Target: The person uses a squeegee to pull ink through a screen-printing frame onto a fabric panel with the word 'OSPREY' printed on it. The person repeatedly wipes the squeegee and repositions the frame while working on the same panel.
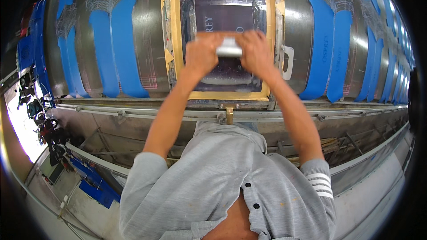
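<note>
Both my hands grip a squeegee point(229, 48) across the middle of a printing screen. My left hand point(202, 54) is closed round its left end, and my right hand point(255, 53) round its right end. Between them shows a pale, shiny strip of the squeegee; its blade edge is hidden. Beneath lies the dark mesh point(224, 15) of the screen, with light lettering partly covered by my hands. Yellow tape point(231, 95) borders the mesh. Wet-looking residue point(227, 81) streaks its near end.
The screen sits on a long metal table. Blue fabric pieces point(100, 40) lie flat to the left, and more blue pieces point(326, 51) with faint print to the right. A white handle-shaped piece point(288, 63) is beside the frame. A metal rail point(178, 114) runs along the near edge.
</note>
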Motion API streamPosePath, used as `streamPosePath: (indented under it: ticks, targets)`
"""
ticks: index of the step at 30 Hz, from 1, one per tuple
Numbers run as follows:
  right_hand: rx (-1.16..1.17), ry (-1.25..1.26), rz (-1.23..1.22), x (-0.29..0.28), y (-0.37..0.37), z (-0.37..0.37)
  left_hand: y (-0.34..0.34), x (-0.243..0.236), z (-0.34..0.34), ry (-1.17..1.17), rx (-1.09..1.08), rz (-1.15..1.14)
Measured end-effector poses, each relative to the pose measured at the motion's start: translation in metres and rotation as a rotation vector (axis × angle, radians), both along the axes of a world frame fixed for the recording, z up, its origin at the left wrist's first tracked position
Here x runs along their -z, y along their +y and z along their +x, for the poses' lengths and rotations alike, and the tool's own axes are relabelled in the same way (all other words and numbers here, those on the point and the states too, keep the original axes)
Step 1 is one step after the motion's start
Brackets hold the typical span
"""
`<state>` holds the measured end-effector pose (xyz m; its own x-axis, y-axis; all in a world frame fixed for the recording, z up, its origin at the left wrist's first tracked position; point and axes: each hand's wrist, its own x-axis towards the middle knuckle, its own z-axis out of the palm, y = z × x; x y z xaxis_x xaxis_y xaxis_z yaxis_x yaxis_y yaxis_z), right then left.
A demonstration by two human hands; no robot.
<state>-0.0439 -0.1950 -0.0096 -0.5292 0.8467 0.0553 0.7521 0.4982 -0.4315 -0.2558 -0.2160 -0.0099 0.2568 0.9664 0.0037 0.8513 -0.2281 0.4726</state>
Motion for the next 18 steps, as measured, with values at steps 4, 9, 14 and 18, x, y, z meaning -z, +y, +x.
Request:
streamPosePath:
  ticks: [4, 9, 14, 18]
  targets:
    - [0.013, 0.014, -0.100, -0.006, -0.100, 0.004, -0.103, 0.008, 0.008, -0.041, 0.005, 0.018]
    - [-0.072, -0.161, -0.188, -0.011, -0.063, 0.002, -0.062, -0.004, -0.005, 0.025, 0.076, -0.222]
    - [-0.036, -0.265, -0.121, -0.018, 0.098, -0.009, 0.096, -0.020, -0.014, 0.225, 0.032, -0.190]
    - [-0.003, -0.145, 0.030, -0.007, 0.149, -0.007, 0.152, -0.030, -0.012, 0.213, 0.011, -0.142]
